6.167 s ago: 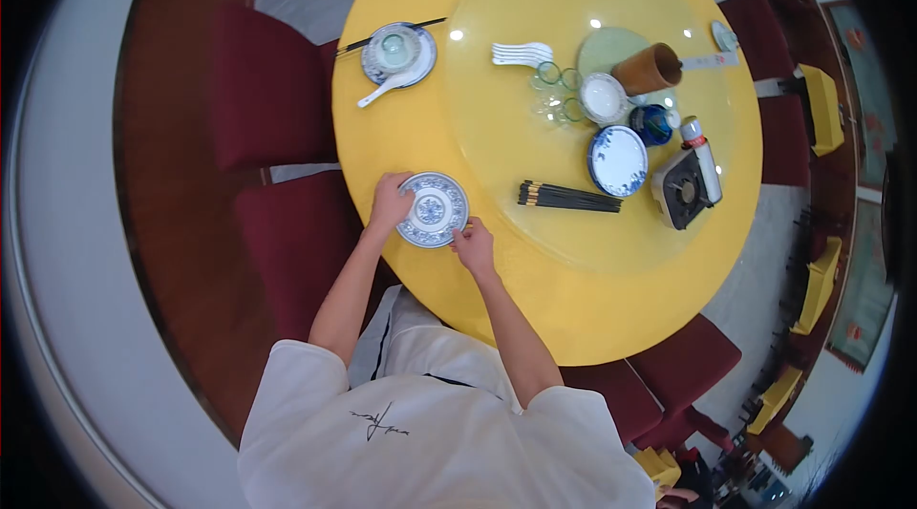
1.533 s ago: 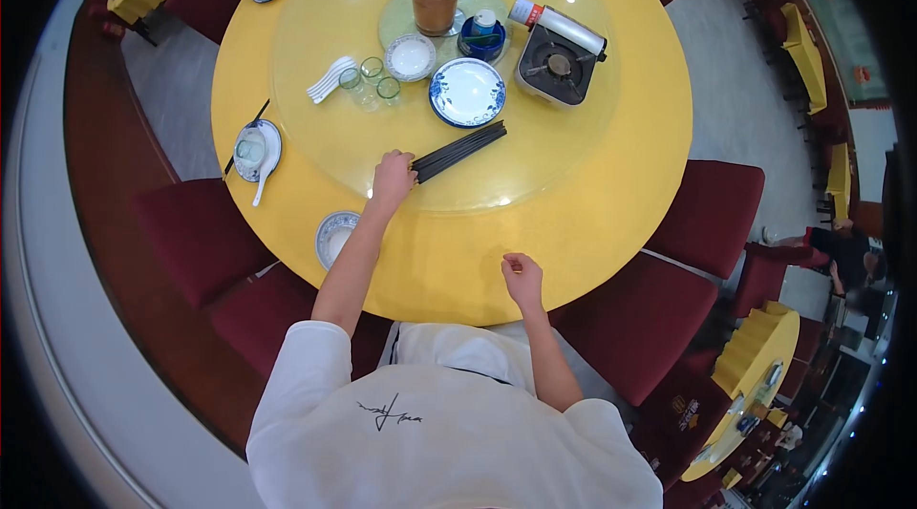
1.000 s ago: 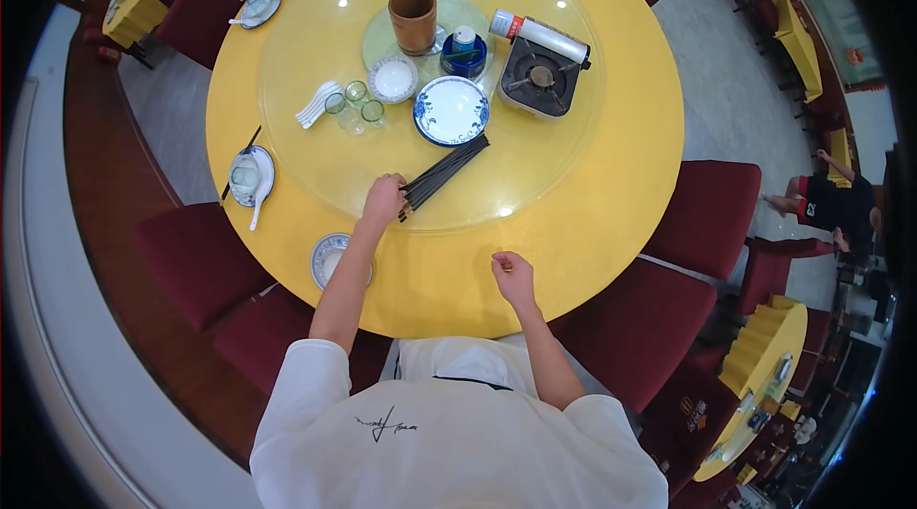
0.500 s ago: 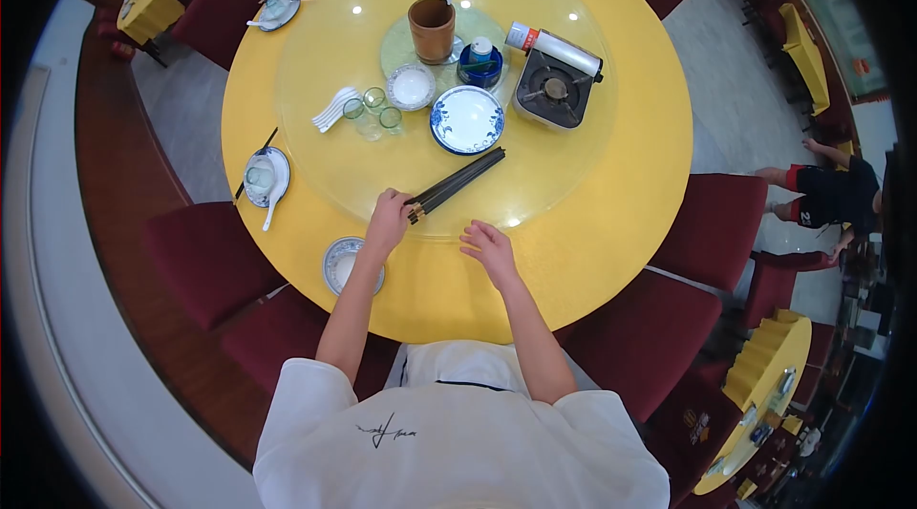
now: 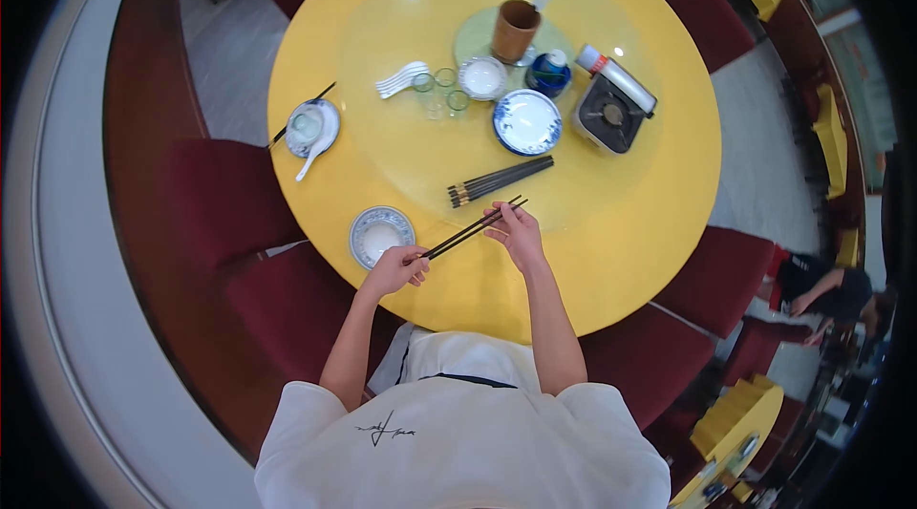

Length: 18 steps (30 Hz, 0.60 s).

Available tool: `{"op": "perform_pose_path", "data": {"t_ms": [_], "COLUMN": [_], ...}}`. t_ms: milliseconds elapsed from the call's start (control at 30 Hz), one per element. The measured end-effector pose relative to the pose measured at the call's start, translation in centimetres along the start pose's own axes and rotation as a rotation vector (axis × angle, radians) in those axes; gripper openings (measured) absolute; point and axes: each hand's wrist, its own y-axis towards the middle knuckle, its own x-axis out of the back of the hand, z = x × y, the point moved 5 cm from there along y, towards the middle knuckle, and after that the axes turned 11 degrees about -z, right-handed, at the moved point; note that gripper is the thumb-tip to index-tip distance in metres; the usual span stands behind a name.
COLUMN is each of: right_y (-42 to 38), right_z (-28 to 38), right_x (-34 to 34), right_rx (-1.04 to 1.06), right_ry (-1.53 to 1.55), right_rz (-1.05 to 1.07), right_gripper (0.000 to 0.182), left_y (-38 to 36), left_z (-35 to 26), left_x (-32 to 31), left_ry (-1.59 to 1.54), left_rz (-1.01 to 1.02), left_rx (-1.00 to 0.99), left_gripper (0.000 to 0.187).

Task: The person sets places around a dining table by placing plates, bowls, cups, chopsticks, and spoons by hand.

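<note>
Left hand (image 5: 394, 271) and right hand (image 5: 517, 236) gripping paired chopsticks (image 5: 468, 233) near opposite ends over the counter (image 5: 621, 280); blue-and-white dish (image 5: 379, 222) at the left hand's eleven o'clock; chopstick bundle (image 5: 501, 180) at the pair's one o'clock.

Head camera: wide, worn on the person's head, looking forward and steeply down.
White shirt (image 5: 458, 447): nearest, filling the bottom middle of the view.
Round yellow table (image 5: 611, 261): just beyond, seen from above, its far rim cut by the top edge.
</note>
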Motion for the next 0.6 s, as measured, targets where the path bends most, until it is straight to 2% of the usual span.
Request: {"op": "perform_pose_path", "data": {"t_ms": [367,467,600], "right_y": [0.1,0.8,2.9], "right_z": [-6.5,-8.2,-10.3], "right_x": [-11.0,-13.2,-14.9], "right_rx": [-0.09,-0.102,-0.151], "right_ry": [-0.2,-0.186,-0.2], "right_rz": [0.246,0.236,0.144], "right_gripper": [0.025,0.025,0.024], "left_y": [-6.4,-7.3,-6.5], "left_z": [6.1,6.2,9.5], "left_x": [8.1,10.5,13.4], "left_ry": [-0.201,-0.148,-0.408], "left_rz": [-0.069,-0.22,-0.534], "left_rx": [0.043,0.095,0.14], "left_gripper": [0.032,0.03,0.024]}}
